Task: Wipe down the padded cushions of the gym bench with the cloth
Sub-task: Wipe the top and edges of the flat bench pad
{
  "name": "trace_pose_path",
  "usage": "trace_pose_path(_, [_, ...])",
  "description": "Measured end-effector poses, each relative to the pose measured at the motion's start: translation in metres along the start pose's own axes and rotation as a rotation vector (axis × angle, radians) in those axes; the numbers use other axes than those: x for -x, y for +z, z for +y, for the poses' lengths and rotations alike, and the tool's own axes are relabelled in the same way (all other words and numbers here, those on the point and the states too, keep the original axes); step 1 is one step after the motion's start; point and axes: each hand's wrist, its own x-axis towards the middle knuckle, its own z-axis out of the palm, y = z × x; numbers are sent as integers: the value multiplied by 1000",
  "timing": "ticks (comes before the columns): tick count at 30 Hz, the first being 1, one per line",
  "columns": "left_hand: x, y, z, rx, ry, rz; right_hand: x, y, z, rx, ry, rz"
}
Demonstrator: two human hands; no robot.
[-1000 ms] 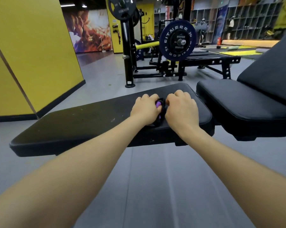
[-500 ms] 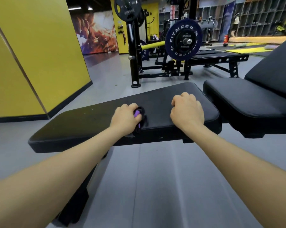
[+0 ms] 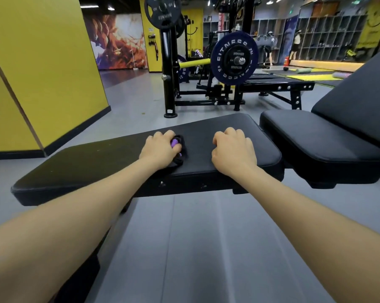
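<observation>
Black padded bench cushion, grey gym floor; left hand grips cloth, right hand fisted, empty.

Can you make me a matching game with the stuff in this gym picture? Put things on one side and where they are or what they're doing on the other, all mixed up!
Things:
1. cloth
2. right hand
3. blue weight plate
4. flat cushion

Places or states:
A. on a barbell across the room
B. bunched up under the left hand
C. long, black, under both hands
D. fingers curled, resting on the pad, holding nothing

Pairs: 1-B, 2-D, 3-A, 4-C
</observation>
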Motion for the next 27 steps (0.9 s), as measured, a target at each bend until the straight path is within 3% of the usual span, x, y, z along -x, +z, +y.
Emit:
trace_pose_path(6, [33, -12, -9, 70, 227, -39, -21, 5, -16, -14, -66, -3])
trace_pose_path(14, [-59, 15, -19, -26, -38, -23, -38, 22, -21, 12, -79, -75])
trace_pose_path(17, [-52, 10, -19, -11, 2, -54, -41, 20, -23, 52, -118, -95])
trace_pose_path(23, [-6, -6, -35, 50, 271, -121, -73, 24, -31, -19, -53, -216])
trace_pose_path(27, [-49, 6, -38, 21, 207, -83, -88, 36, -44, -21, -57, -210])
